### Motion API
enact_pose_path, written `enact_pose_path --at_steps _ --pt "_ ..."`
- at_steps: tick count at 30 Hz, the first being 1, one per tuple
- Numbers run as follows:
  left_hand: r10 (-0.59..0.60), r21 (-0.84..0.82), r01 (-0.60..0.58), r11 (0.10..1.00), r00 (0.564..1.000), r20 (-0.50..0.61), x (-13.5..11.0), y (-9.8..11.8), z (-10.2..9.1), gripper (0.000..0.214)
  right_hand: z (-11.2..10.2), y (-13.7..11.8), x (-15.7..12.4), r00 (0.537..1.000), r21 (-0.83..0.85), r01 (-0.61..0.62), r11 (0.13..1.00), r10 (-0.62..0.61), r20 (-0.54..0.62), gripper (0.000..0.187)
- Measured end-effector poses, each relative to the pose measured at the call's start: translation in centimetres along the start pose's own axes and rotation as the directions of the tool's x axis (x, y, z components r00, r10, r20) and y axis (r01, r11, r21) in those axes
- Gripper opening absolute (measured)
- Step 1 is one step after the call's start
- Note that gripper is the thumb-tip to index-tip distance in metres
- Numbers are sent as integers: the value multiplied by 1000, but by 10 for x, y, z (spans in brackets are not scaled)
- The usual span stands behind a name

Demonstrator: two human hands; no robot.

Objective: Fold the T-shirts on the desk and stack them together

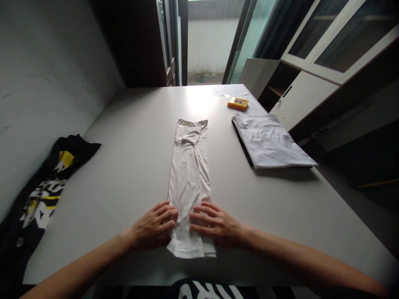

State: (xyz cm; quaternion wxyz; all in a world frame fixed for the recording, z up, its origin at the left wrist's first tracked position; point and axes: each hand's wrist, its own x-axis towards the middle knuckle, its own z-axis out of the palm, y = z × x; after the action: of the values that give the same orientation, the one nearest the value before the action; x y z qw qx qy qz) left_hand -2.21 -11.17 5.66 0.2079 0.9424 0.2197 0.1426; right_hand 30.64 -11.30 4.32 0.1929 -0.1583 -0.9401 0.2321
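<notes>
A pale beige garment (188,174), folded lengthwise into a long narrow strip, lies down the middle of the grey table (131,137). My left hand (156,226) rests flat on its near end from the left, fingers spread. My right hand (215,224) lies flat on the same end from the right, fingers stretched toward the middle. The fingertips of both hands almost meet over the cloth. Neither hand grips anything.
A folded white garment (271,141) on top of a dark one lies at the right. An orange box (237,103) and papers (226,89) sit at the far edge. A black printed shirt (40,195) is heaped at the left by the wall.
</notes>
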Motion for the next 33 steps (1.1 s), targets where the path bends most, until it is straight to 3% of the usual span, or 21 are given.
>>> enact_pose_path --at_steps 3,6,9,13,16,17,19,22,26,30,33 --pt "44 31 -45 999 999 13 3 1 0 27 -4 -3 9 985 241 -121 963 146 -91 36" --pt "48 40 -47 998 999 -2 6 4 2 22 -9 -4 16 930 515 -242 823 347 -117 35" --pt "-48 13 49 999 996 -69 11 10 6 18 -15 -6 19 875 669 -333 664 483 -44 42" --pt "-282 -305 223 926 945 -166 15 15 0 42 -19 -7 18 802 768 -417 487 595 58 57" --pt "-318 -441 239 865 941 -114 14 13 -7 30 -16 -3 15 728 794 -469 387 678 99 75" --pt "-285 -411 226 883 955 -87 13 12 -7 25 -14 -1 15 689 804 -487 340 715 115 79" --pt "-234 -275 213 937 971 -45 13 11 -3 47 -11 4 18 605 836 -496 234 784 139 81" --pt "-316 -94 309 946 946 -70 18 11 11 68 -8 7 26 518 883 -455 114 841 159 78" --pt "-444 17 452 892 881 -162 33 8 25 53 -10 8 35 520 903 -422 76 836 173 76" --pt "-404 85 416 905 906 -128 44 3 26 48 -16 12 36 502 881 -459 114 851 152 77" --pt "-434 76 446 892 890 -136 48 -1 25 48 -22 17 40 506 895 -433 104 850 146 78"
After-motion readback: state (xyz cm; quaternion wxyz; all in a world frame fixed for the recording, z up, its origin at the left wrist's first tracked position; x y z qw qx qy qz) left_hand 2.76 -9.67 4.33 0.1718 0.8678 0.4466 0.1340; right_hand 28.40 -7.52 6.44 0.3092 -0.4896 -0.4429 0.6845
